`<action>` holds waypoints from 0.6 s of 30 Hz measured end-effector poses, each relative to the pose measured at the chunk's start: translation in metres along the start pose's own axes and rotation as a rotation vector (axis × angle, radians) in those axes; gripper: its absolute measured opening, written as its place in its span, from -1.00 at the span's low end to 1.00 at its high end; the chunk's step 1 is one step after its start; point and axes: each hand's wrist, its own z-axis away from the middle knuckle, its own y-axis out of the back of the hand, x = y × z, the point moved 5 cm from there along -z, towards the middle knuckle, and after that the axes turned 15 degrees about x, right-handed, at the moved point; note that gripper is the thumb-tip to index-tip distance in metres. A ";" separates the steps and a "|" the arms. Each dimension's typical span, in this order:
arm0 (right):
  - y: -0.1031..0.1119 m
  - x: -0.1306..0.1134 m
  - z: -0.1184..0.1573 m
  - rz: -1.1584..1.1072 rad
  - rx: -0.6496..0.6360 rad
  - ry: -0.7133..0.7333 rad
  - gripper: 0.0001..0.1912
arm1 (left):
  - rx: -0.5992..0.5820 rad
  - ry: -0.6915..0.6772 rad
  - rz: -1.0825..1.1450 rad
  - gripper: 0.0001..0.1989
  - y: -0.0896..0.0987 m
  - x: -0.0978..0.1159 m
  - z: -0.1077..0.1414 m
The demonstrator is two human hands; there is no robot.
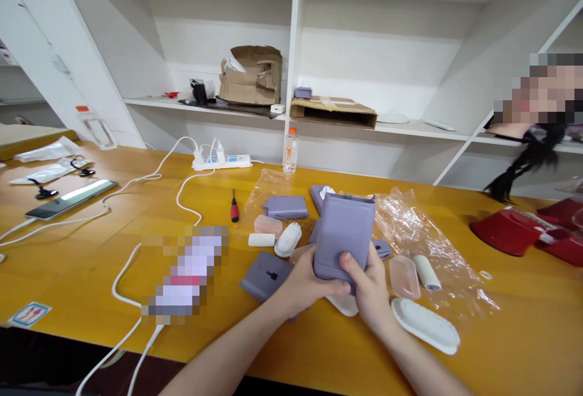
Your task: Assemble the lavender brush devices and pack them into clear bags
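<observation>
Both my hands hold a purple plastic case [345, 232] upright above the table. My left hand [304, 283] grips its lower left side, and my right hand [371, 283] wraps the lower right with the thumb pressed on the front face. Around them lie other purple case parts, one [264, 276] with a dark mark and another [286, 207] farther back. Near my left forearm are a white roll [261, 240], a pale pink tray [268, 225] and a white fluffy pad [288, 239]. By my right hand rest a clear pink tray [404, 277], a white roller [427, 273] and a white oval pad [426, 325].
A red-handled screwdriver [234, 208], a charging phone [186, 274] with cables, a second phone [73, 198] and a power strip [223, 162] lie leftward. Crumpled clear plastic [437, 256] and red objects [507, 230] are at right. A bottle [290, 152] stands behind; a person appears far right.
</observation>
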 end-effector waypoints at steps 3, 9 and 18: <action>0.000 0.000 0.003 -0.019 0.027 -0.003 -0.64 | 0.030 0.025 0.012 -0.56 0.002 -0.001 0.000; -0.003 0.005 0.007 -0.100 0.031 -0.091 -0.61 | 0.064 -0.008 0.018 -0.71 0.003 -0.003 -0.001; -0.003 0.000 0.005 -0.175 -0.006 -0.038 -0.60 | -0.017 -0.017 -0.082 -0.69 0.001 0.000 -0.001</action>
